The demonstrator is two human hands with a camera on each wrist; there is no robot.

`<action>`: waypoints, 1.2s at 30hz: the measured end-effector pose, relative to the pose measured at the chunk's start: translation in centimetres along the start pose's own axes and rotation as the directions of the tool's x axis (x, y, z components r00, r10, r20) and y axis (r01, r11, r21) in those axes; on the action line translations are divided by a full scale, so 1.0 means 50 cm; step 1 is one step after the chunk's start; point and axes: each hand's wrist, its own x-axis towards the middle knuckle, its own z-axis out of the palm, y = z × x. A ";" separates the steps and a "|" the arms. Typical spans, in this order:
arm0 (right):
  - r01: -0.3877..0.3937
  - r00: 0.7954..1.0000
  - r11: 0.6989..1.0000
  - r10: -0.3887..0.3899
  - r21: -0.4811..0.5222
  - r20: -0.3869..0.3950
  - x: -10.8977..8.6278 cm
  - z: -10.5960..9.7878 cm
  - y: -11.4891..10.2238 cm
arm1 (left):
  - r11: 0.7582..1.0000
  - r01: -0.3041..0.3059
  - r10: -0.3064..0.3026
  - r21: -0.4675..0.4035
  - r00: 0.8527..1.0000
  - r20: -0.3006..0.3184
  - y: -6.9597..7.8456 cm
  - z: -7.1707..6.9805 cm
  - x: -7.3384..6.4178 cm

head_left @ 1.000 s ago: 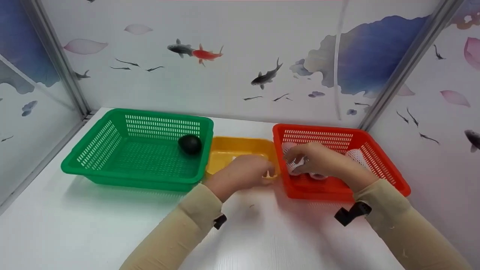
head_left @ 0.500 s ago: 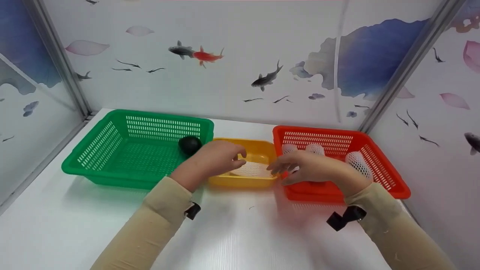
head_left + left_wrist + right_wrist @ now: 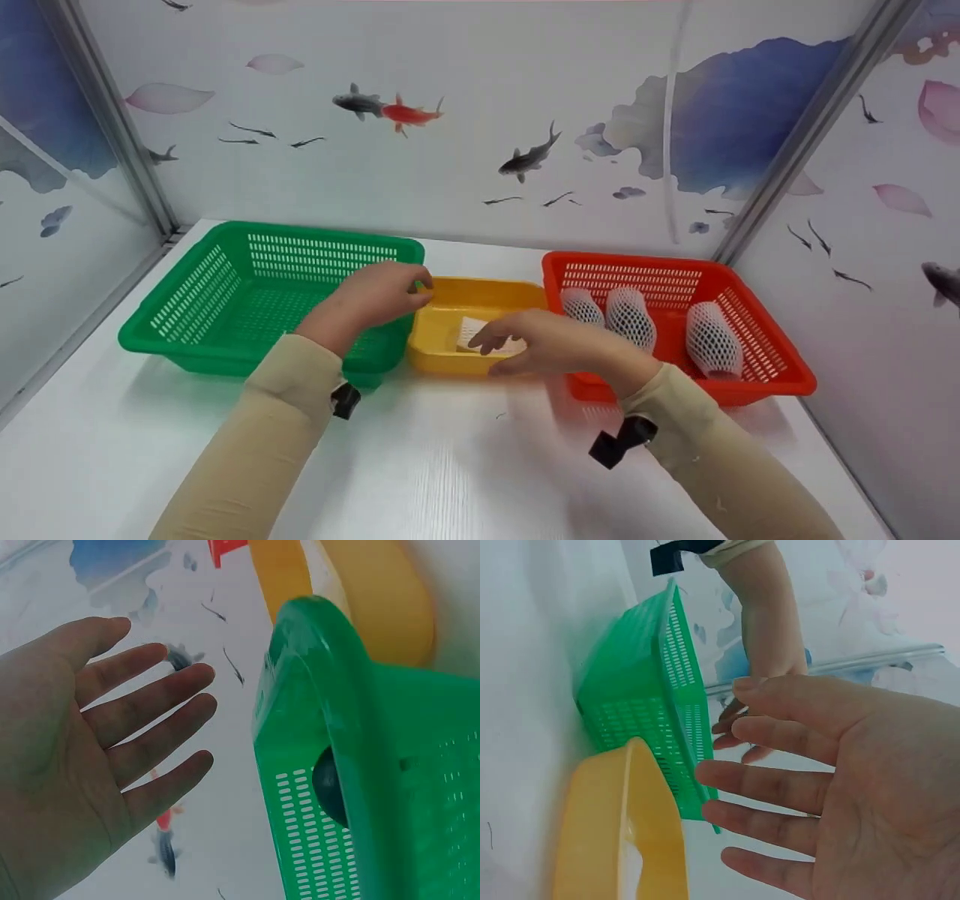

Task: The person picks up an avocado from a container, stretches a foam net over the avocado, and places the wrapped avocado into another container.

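Note:
My left hand (image 3: 367,296) hovers over the right side of the green basket (image 3: 281,360), fingers spread and holding nothing. Inside that basket is a dark egg-shaped thing (image 3: 328,786), seen in the left wrist view; in the head view my left hand hides it. My right hand (image 3: 559,341) hangs over the front right of the yellow tray (image 3: 442,364), its palm bare and fingers extended in the right wrist view. A piece of white foam netting (image 3: 469,330) lies in the tray, partly behind my right fingers.
To the right stands a red basket (image 3: 750,394). In it lie three items in white foam nets, one netted item (image 3: 712,341) apart at the right and another netted item (image 3: 630,319) near the left. White panels printed with fish (image 3: 529,157) enclose the table (image 3: 450,465).
My left hand has moved left from the yellow tray to the green basket, and the netting in the tray has come into sight. My right hand has left the red basket for the tray.

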 end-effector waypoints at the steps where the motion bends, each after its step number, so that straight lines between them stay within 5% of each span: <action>1: 0.014 1.000 1.000 -0.014 -0.016 -0.004 0.009 0.007 -0.004 | 1.000 0.005 -0.005 -0.009 1.000 -0.003 -0.007 -0.002 0.002; 11: 0.162 0.980 0.977 -0.176 -0.141 -0.091 0.104 0.080 -0.043 | 0.976 0.070 -0.083 -0.206 0.995 -0.052 -0.060 -0.020 0.024; 18: 0.218 0.967 0.941 -0.243 -0.258 -0.070 0.158 0.114 -0.071 | 0.957 0.112 -0.142 -0.269 0.985 -0.094 -0.081 -0.019 0.030; 30: 0.234 0.962 0.925 -0.266 -0.298 -0.070 0.244 0.139 -0.072 | 0.954 0.149 -0.186 -0.259 0.975 -0.126 -0.112 -0.020 0.048; 36: 0.121 0.987 0.978 -0.138 -0.172 -0.085 0.258 0.126 -0.086 | 0.949 0.173 -0.209 -0.263 0.971 -0.117 -0.128 -0.024 0.057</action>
